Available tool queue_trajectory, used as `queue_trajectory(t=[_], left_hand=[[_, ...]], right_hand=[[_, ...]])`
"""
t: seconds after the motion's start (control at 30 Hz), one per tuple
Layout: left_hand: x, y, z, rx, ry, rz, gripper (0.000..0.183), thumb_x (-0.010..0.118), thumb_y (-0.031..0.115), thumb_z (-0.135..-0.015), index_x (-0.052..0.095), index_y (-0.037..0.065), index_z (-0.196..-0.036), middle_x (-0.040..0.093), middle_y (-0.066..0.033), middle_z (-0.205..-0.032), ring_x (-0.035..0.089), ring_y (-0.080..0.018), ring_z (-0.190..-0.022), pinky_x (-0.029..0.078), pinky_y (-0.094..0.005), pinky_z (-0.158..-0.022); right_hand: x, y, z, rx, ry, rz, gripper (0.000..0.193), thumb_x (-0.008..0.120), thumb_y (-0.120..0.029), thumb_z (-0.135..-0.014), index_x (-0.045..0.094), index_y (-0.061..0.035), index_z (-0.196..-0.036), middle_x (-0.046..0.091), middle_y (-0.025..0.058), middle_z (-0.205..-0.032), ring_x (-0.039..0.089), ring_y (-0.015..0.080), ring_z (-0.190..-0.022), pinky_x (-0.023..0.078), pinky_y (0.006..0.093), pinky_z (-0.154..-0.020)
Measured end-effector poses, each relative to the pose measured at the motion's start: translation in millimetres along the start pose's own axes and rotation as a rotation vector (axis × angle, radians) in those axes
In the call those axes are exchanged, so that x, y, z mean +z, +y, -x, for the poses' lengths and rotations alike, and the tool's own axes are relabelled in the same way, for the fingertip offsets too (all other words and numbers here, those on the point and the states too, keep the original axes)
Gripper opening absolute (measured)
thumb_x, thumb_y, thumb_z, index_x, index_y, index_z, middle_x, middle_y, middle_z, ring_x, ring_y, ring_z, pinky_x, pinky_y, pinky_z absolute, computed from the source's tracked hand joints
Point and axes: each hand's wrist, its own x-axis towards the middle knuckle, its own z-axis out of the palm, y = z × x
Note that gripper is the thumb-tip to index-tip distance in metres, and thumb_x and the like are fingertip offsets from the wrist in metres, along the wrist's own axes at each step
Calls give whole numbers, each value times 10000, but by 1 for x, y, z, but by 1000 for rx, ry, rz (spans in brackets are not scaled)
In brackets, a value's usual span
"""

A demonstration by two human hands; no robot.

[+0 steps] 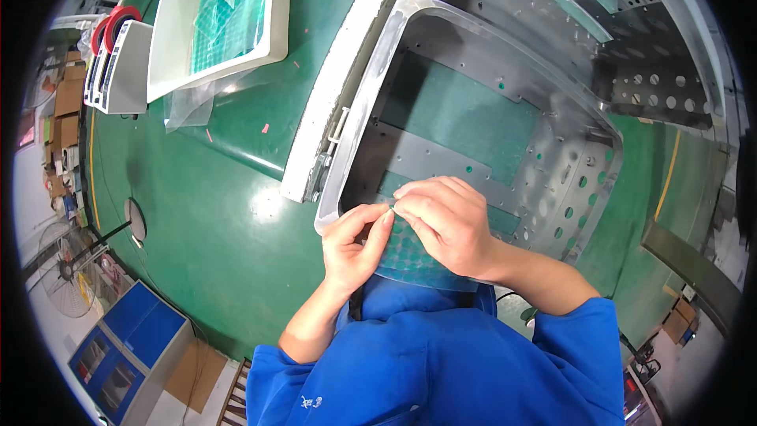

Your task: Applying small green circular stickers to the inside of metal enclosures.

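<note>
My left hand (352, 246) and my right hand (449, 221) meet fingertip to fingertip in front of my body, both closed in a pinch. A tiny greenish bit shows between the fingertips, too small to name. Below my hands, against my blue clothing, lies a clear sheet of round green stickers (406, 259), partly covered by my right hand. Just beyond my hands stands a grey metal frame (441, 150) with a rounded rim and rows of holes. Several small green dots sit on its inner faces.
At the upper left, a white tray (280, 8) holds more green sticker sheets (229, 24) and clear film. Beside it stands a tape dispenser (126, 63) with red rolls. A white-edged table (335, 87) borders the frame. A second metal frame (544, 24) stands at upper right. A fan (67, 268) is at left.
</note>
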Motion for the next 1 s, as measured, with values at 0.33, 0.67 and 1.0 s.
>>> queue_trajectory(t=[0.33,0.67,1.0], left_hand=[[-2,-21,-8,443,-176,-336,60,604,-1,-742,589,-27,-793,601,-107,-706,587,-175,-557,451,-253,-483],[-9,-29,-16,573,-424,-348,137,644,-11,-670,577,-20,-789,598,-99,-725,594,-207,-582,482,-271,-496],[-9,-30,-20,612,-456,-304,108,636,-44,-660,571,-33,-745,601,-116,-692,588,-203,-543,451,-253,-449]], right_hand=[[14,75,-46,463,1,-278,57,496,-2,-757,523,16,-804,587,110,-809,570,174,-756,443,273,-697],[54,191,-97,691,-529,338,217,542,-145,-747,608,30,-859,595,176,-936,561,315,-911,470,363,-719],[57,188,-103,690,-542,465,193,533,-106,-727,639,-57,-882,611,133,-942,581,263,-916,481,340,-707]])
